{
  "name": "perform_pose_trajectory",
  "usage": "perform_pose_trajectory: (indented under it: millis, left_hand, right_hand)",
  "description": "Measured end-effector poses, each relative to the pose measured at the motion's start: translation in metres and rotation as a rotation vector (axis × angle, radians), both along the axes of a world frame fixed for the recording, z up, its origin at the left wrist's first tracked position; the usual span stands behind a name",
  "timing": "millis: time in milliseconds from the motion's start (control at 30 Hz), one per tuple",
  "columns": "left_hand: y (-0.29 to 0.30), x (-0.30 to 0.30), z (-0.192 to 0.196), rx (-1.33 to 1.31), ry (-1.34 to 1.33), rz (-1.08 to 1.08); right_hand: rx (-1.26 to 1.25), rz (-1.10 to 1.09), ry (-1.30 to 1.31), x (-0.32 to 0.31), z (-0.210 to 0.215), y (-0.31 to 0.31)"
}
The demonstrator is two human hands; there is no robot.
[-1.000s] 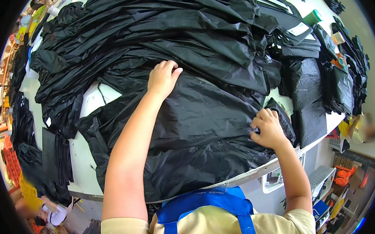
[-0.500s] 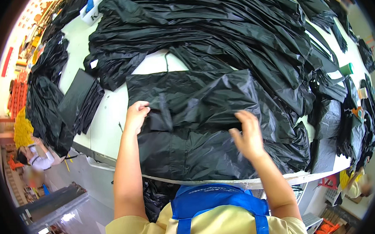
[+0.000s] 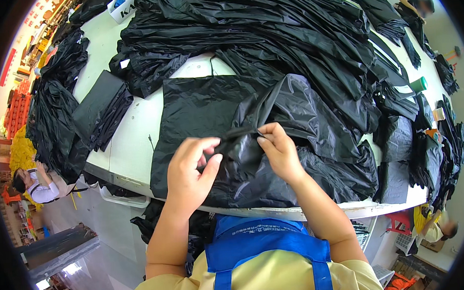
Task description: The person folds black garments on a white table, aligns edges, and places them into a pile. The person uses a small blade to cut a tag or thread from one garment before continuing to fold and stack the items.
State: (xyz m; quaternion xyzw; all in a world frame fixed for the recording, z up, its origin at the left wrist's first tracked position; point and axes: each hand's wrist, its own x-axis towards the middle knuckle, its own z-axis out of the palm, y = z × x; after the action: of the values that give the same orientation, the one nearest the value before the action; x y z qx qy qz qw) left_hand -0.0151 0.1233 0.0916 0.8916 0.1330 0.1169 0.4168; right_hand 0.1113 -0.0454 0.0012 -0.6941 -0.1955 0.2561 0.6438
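Observation:
A thin, shiny black fabric piece [image 3: 198,107] lies before me on the white table, its near part bunched up between my hands. My right hand [image 3: 281,154] pinches a raised fold of it between thumb and fingers. Close by on the left, my left hand [image 3: 189,173] is curved at the bunched cloth, thumb and fingers apart with a gap between them. The piece is flat at its left side and crumpled at its right. What kind of article it is, I cannot make out.
A large heap of black fabric [image 3: 247,34] spreads over the far side of the white table [image 3: 123,153]. Folded black pieces [image 3: 101,110] lie at left, more stacks [image 3: 397,147] at right. A green spool [image 3: 419,84] stands at right. Other people [image 3: 34,184] are around the table.
My hands have come together over the middle of the piece. The right hand has taken a fold and pulled it up and leftward. The cloth's left part now lies flatter.

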Motion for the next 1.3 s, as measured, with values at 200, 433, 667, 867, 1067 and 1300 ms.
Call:
perform_pose_trajectory:
  millis: [200,433,667,867,1067,1300]
  left_hand:
    - [-0.050,0.038,-0.011,-0.161,-0.096,-0.205]
    - [-0.085,0.040,-0.012,-1.235,0.181,-0.194]
    - [-0.120,0.051,0.005,-0.892,0.260,-0.377]
    - [-0.130,0.054,0.001,-0.828,0.305,-0.394]
    - [-0.135,0.056,0.009,-0.779,0.322,-0.382]
    - [-0.141,0.054,0.013,-0.865,0.276,-0.350]
  right_hand:
    - [-0.060,0.097,-0.015,-0.009,0.050,-0.053]
    - [0.263,0.158,0.421,-0.011,0.047,-0.108]
    - [0.012,0.115,-0.232,0.018,0.047,-0.166]
    - [-1.160,-0.717,-0.571,0.127,-0.110,-0.408]
    - [-1.529,-0.395,-0.344,0.123,-0.109,-0.421]
    - [-0.361,-0.823,-0.222,0.079,-0.036,-0.347]
